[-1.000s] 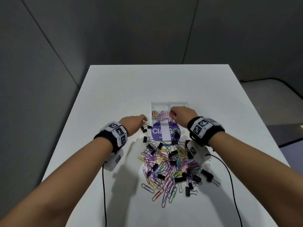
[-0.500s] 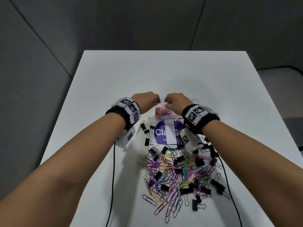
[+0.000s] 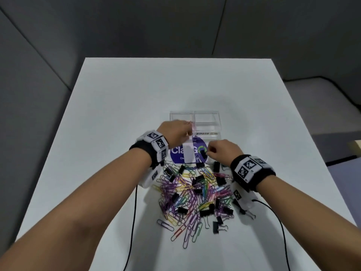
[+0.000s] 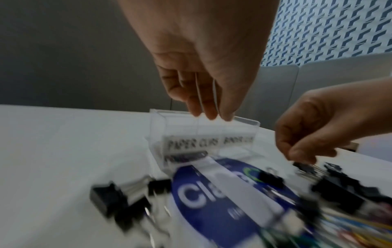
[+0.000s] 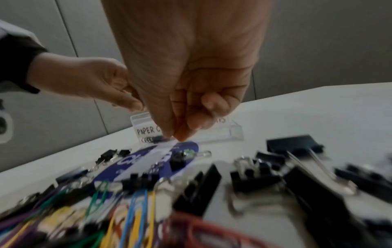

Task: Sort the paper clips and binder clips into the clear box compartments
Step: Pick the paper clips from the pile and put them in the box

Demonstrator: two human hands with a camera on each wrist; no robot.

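The clear box point(image 3: 207, 116) stands mid-table, labelled PAPER CLIPS on the left and BINDER CLIPS on the right. Some paper clips point(image 4: 186, 156) lie in the left compartment. My left hand point(image 3: 187, 127) hovers over that compartment and pinches a thin paper clip point(image 3: 189, 123) at its fingertips. My right hand point(image 3: 208, 152) is nearer me, over the blue sticker point(image 3: 179, 153). Its thumb and forefinger point(image 5: 180, 136) are pressed together just above a small black binder clip point(image 5: 177, 157), and nothing shows between them. A mixed pile of clips point(image 3: 195, 192) lies in front of the box.
Larger black binder clips point(image 5: 297, 147) lie to the right of my right hand. Two thin black cables point(image 3: 134, 222) point(image 3: 281, 231) run from the wrists towards the near table edge. The white table point(image 3: 117, 114) ends in grey walls to the left and behind.
My right hand has drawn back from the box to the binder clip on the sticker. My left hand has come from beside the box to above the left compartment with a paper clip.
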